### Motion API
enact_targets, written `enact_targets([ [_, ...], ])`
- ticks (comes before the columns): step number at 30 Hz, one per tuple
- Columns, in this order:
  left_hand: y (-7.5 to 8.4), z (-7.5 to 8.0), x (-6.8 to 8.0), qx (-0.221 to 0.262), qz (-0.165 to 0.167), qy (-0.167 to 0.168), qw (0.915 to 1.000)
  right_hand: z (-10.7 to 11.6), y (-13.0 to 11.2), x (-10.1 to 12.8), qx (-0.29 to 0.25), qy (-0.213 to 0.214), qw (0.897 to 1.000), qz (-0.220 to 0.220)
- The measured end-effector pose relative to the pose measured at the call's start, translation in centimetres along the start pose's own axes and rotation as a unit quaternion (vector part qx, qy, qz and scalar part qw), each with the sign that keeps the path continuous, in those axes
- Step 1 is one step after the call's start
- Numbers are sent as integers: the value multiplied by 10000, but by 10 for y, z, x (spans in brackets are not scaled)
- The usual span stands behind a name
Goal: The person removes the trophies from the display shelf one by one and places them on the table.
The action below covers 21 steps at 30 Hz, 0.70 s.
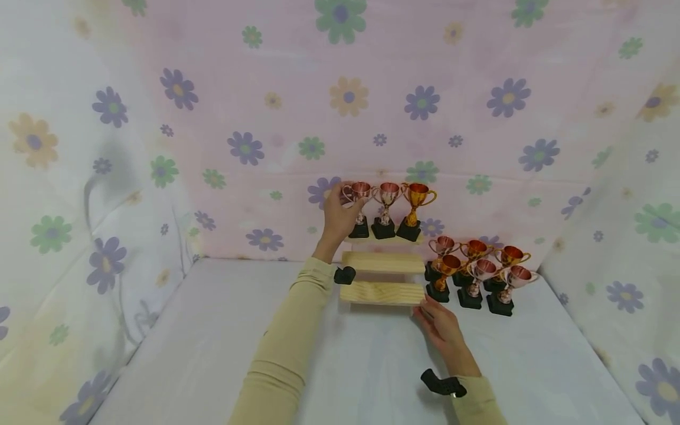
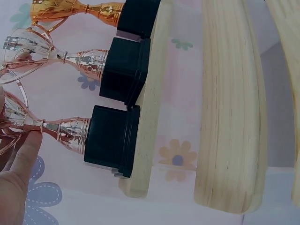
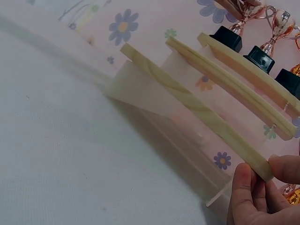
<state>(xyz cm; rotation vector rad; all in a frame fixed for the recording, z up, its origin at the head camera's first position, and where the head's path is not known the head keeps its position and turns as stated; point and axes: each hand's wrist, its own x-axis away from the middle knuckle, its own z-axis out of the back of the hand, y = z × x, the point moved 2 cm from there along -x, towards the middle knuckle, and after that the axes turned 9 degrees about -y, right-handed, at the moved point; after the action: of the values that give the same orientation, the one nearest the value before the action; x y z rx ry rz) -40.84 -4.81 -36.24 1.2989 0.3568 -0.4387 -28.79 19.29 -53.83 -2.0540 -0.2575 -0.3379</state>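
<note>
Left hand gripped a rose-gold trophy cup by its bowl, at left end of wooden top tier; right hand pinched bottom tier near its right corner; cup was probably light, rigid, slick; black base seemed surest hold.

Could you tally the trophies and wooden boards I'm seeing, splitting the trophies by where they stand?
Trophies on the top board: 3 trophies on the top board
Trophies on the table: 6 trophies on the table
Wooden boards: 3
Total: 12
</note>
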Motion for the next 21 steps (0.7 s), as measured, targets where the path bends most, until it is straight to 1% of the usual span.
enact_targets([
  [4, 0, -1, 2, 144, -5, 73, 9999, -1, -1, 1, -46, 35, 10000, -16],
  [7, 0, 0, 4, 212, 42, 131, 9997, -2, -1, 1, 0, -29, 10000, 19],
  [11, 0, 7, 8, 371, 52, 309, 9988, -3, 0, 2, 72, -56, 9999, 58],
  [14, 1, 14, 14, 541, -13, 493, 9973, -3, 0, 1, 61, -14, 10000, 62],
  [17, 1, 22, 23, 650, -133, 609, 9959, -3, 0, 0, 47, 44, 9999, 79],
  [21, 2, 35, 45, 685, -349, 823, 9936, -3, -1, 1, 172, 73, 9998, 95],
])
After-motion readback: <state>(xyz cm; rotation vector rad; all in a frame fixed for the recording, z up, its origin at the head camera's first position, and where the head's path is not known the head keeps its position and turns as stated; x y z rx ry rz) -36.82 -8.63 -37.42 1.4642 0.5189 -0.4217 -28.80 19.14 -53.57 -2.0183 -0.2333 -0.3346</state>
